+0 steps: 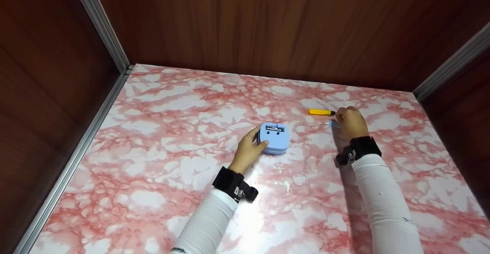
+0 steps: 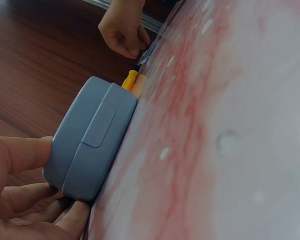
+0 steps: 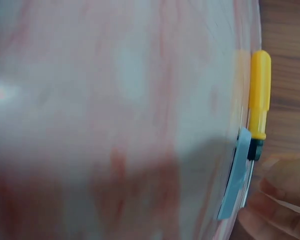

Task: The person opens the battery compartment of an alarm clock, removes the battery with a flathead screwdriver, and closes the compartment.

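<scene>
My left hand (image 1: pixel 248 151) grips a light-blue rounded box (image 1: pixel 276 141) by its left side, thumb on top. Its upper face has two small dark holes and an uncovered slot with a silvery part inside. In the left wrist view, the side of the box (image 2: pixel 97 135) shows a seam and a raised tab. My right hand (image 1: pixel 351 122) has its fingers curled at the thin shaft of a yellow-handled screwdriver (image 1: pixel 320 112), which lies on the table. Beside the shaft lies a small flat light-blue piece (image 3: pixel 235 175). The fingertips' contact is partly hidden.
The table (image 1: pixel 172 131) has a red-and-white marbled, glossy top. A dark wooden panel (image 1: pixel 268 28) stands along its back edge, with more panels at the sides. Metal rails (image 1: pixel 103 24) run along the corners. Small whitish specks (image 1: pixel 287 185) show near the middle.
</scene>
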Motion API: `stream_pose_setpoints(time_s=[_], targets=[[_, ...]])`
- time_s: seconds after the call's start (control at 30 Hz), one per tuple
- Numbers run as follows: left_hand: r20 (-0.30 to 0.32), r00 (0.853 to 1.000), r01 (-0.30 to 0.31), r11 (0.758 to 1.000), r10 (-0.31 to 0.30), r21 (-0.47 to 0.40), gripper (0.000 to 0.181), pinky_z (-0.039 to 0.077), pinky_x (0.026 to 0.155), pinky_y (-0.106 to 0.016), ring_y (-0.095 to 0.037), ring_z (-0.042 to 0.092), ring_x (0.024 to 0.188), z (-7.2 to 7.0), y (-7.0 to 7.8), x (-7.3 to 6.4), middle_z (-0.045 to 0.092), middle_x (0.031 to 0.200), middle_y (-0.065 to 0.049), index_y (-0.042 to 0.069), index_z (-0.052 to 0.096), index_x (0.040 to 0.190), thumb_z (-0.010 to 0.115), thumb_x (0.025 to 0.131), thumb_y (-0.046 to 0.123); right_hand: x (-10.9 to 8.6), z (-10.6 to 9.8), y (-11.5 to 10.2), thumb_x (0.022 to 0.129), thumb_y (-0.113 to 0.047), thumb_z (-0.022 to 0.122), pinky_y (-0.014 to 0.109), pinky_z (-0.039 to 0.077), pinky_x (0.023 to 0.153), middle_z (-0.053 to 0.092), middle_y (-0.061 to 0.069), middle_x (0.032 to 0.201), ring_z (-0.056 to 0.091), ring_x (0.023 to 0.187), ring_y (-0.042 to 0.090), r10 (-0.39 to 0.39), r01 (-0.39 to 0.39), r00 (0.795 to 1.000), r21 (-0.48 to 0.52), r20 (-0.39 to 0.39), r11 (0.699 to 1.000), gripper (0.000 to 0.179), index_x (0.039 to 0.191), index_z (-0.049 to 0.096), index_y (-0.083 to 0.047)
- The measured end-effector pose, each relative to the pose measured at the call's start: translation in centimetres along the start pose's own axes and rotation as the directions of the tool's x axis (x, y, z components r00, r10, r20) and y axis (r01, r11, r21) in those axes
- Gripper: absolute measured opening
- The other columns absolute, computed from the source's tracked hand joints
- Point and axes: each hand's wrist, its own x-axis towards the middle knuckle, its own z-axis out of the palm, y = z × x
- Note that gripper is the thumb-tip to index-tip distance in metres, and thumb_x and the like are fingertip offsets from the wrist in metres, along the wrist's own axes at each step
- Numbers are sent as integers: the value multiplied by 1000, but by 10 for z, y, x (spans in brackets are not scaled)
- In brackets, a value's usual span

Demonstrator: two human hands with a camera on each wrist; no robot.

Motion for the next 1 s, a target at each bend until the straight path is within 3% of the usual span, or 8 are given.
stream_pose_setpoints(time_s=[0.2, 0.37, 0.63, 0.87, 1.0], targets=[[-3, 1000, 1, 1000, -1, 10, 62, 37, 117, -31, -28, 40, 144, 0, -1, 1, 43, 155, -20, -1, 40, 153, 65, 97, 5, 9, 7, -14, 93, 9, 64, 56, 55, 81, 62, 31, 101, 63, 91, 46, -9, 8, 1000, 14, 19, 1000, 16, 108, 67, 12], [-12, 1000, -4, 1000, 4, 0, 62, 37, 117, -31, -28, 41, 144, 0, -2, 1, 44, 155, -20, -2, 40, 153, 65, 96, 4, 23, 14, -23, 93, 10, 63, 57, 54, 90, 58, 33, 115, 61, 101, 48, -24, 22, 993, 14, 119, 1000, 29, 122, 62, 12], [-15, 1000, 12, 999, -13, -31, 63, 38, 116, -31, -29, 41, 143, -1, 1, 1, 44, 154, -21, -2, 39, 153, 65, 96, 3, 36, 24, -41, 100, 2, 58, 59, 45, 106, 49, 32, 138, 54, 123, 48, -4, 0, 963, 13, 270, 1000, 41, 140, 51, 8], [-14, 1000, 25, 998, -26, -50, 63, 39, 116, -31, -29, 43, 143, -1, 1, 2, 45, 153, -20, 0, 40, 153, 66, 96, 2, 42, 31, -50, 103, 2, 51, 59, 43, 108, 49, 33, 141, 52, 126, 49, -38, 43, 944, -9, 327, 999, 39, 141, 51, 7], [-5, 1000, 17, 998, -18, -60, 63, 40, 115, -31, -30, 42, 143, -1, 0, 2, 45, 153, -21, -2, 40, 153, 66, 95, 2, 44, 34, -50, 101, 6, 49, 59, 48, 103, 55, 32, 132, 56, 119, 48, -50, 64, 941, -30, 336, 998, 30, 128, 59, 7]])
